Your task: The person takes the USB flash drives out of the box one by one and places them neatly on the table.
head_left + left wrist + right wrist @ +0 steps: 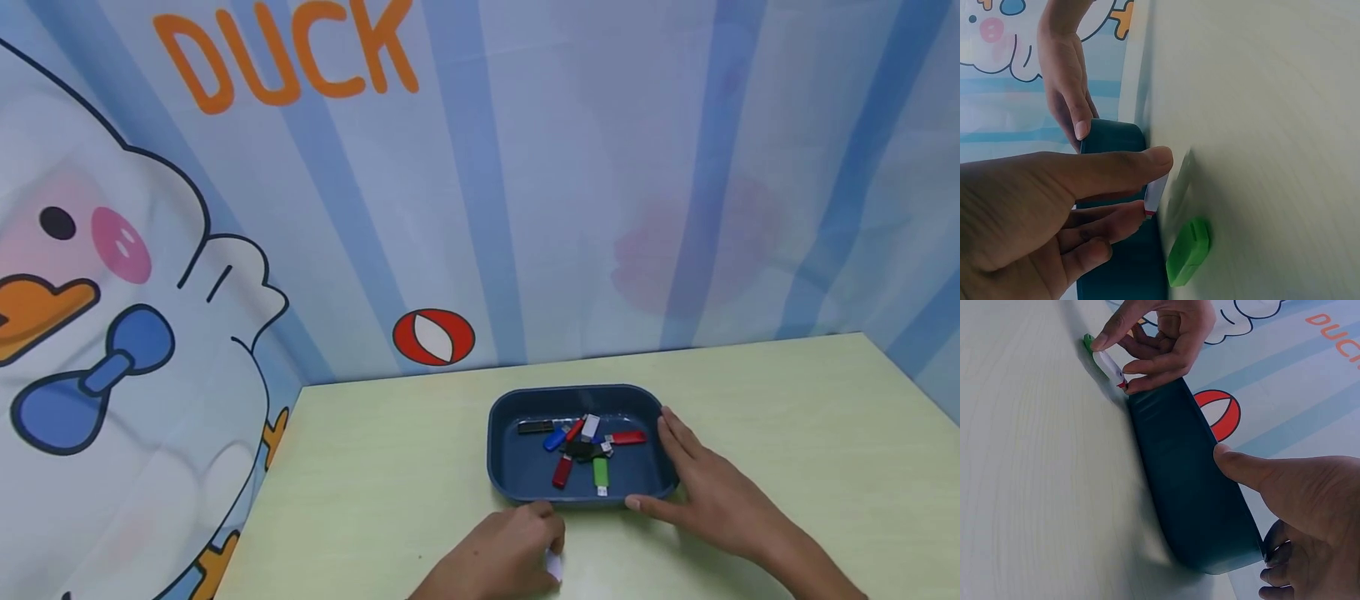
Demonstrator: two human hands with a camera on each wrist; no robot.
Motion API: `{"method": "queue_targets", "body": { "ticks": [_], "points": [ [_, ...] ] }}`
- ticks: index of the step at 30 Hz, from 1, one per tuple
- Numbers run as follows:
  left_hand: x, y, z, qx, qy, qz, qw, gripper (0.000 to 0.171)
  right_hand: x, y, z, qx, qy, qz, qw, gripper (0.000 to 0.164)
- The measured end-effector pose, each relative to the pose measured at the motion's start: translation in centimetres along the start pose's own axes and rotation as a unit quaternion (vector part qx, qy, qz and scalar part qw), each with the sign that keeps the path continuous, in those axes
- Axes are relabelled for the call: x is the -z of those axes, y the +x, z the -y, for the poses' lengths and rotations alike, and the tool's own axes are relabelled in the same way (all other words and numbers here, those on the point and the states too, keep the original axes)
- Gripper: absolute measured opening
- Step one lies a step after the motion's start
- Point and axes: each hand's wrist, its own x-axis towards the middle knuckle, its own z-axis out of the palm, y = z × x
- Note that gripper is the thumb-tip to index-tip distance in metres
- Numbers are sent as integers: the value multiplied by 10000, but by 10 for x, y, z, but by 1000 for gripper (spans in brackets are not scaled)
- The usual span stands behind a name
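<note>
In front of me is a dark blue tray (498, 492) holding several USB sticks in red, blue, black, white and green. My left hand (510, 550), close to the tray's front wall, pinches a small white stick with a red end (1157, 192) between thumb and fingers, just above the table. At the tray's right end my right hand (716, 496) holds the corner, thumb at the front rim and fingers along the side wall. A small green object (1188, 253) lies on the table near the left hand; in the head view that hand hides it.
The tray stands on a pale wooden table (375, 467). Behind the table hangs a blue striped cloth (570, 208) with a printed duck (135, 358) on the left and a printed red ball (405, 335) low in the middle.
</note>
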Motion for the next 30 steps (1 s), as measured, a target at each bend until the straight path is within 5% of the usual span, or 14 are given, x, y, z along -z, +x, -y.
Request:
{"method": "queue_targets", "body": {
  "ticks": [8, 30],
  "points": [
    [-6, 0, -2, 316, -136, -6, 9994, 29, 1, -1, 1, -4, 38, -13, 10000, 116],
    [-10, 6, -3, 329, -62, 134, 9993, 27, -1, 0, 0, 13, 26, -31, 10000, 116]
  ]
}}
